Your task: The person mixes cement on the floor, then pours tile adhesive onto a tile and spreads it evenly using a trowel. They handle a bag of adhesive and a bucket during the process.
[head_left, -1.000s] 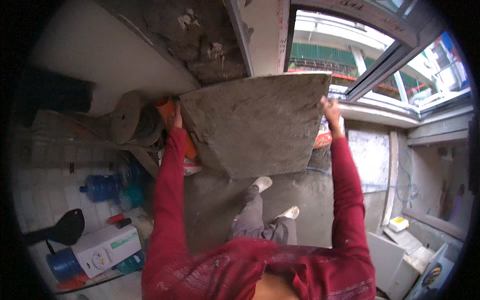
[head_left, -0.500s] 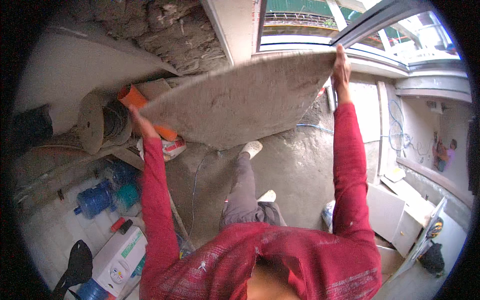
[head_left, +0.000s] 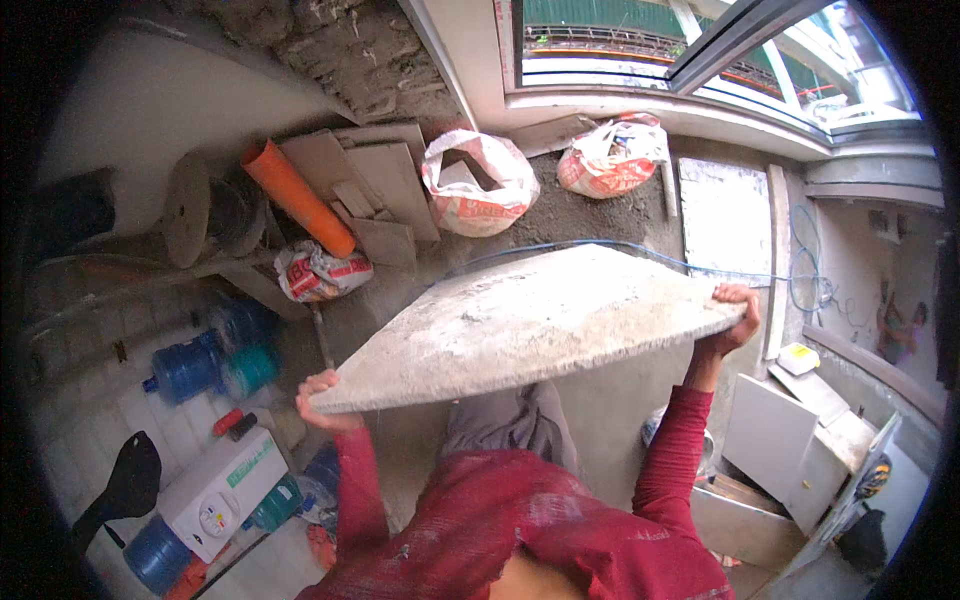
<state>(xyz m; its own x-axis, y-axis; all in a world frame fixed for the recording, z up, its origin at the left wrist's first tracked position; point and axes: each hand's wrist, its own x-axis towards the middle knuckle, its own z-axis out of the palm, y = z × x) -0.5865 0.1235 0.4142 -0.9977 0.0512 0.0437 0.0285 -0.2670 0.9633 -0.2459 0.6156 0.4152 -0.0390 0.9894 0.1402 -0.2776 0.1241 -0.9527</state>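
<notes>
Slab: centre, before the torso. I read left grip and right grip clamped on its opposite ends. Blue cable runs past its far edge. Orange pipe slants at left. Far open bag holds a pale piece; second bag, right of it: contents unclear to me.

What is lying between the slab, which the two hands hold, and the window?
In the head view, between the slab and the window lie two white-and-red sacks and, along the slab's far edge, a blue cable.
</notes>
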